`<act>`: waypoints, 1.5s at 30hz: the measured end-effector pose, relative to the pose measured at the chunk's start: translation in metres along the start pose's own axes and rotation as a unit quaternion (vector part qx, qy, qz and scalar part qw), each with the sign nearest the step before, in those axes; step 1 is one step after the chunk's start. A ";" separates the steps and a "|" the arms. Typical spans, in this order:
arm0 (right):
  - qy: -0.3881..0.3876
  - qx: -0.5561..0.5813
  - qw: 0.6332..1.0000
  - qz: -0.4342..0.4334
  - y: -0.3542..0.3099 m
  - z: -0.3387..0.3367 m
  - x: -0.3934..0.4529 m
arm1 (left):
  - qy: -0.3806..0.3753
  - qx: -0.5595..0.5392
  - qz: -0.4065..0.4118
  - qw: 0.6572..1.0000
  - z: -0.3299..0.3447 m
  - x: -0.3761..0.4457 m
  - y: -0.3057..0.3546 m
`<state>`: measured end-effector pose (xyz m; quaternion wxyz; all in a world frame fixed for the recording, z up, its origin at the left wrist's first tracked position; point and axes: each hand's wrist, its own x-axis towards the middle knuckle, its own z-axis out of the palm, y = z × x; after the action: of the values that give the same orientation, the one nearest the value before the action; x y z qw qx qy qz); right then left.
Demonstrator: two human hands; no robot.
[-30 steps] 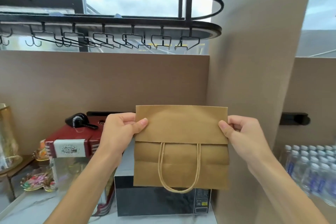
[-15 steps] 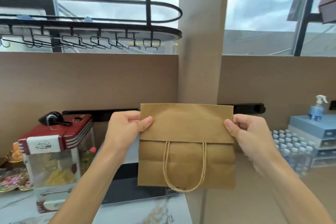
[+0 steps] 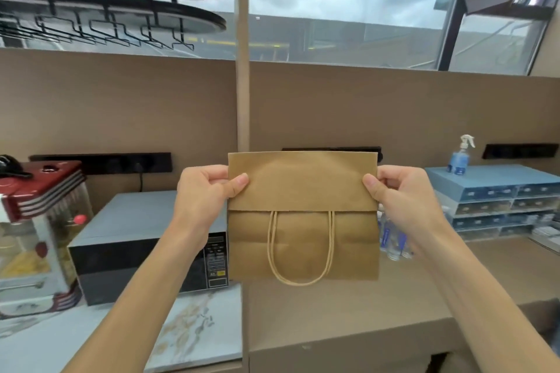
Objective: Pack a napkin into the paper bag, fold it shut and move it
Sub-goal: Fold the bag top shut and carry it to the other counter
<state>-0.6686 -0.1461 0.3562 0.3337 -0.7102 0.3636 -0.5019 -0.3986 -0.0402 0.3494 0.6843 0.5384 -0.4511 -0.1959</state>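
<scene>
Paper bag held up in the air w/ top flap folded down, above the table. Left hand & right hand each pinch a top corner, thumbs in front.

A marble counter carries a microwave and a popcorn machine.

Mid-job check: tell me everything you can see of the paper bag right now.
The paper bag is plain brown kraft paper, held upright in mid-air, touching no surface. Its top is folded down into a wide flap over the front, creased flat. A twisted paper handle hangs in a loop from under the flap. The left hand and right hand pinch the flap's side edges, thumbs in front. Its contents are hidden.
</scene>
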 end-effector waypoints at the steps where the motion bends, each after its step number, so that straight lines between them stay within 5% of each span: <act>1: -0.003 -0.001 1.000 -0.002 0.005 -0.008 0.003 | 0.002 -0.001 -0.001 1.000 0.010 -0.001 -0.001; 25: -0.002 -0.013 0.999 0.034 0.143 -0.030 0.148 | 0.006 -0.049 -0.055 0.997 0.135 0.119 -0.109; 45: -0.134 -0.027 0.987 0.088 0.290 0.005 0.231 | 0.014 -0.049 -0.123 0.991 0.174 0.181 -0.252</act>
<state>-0.6631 -0.4910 0.2203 0.4032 -0.7451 0.3897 -0.3610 -0.3943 -0.3612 0.1951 0.6868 0.5584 -0.3619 -0.2923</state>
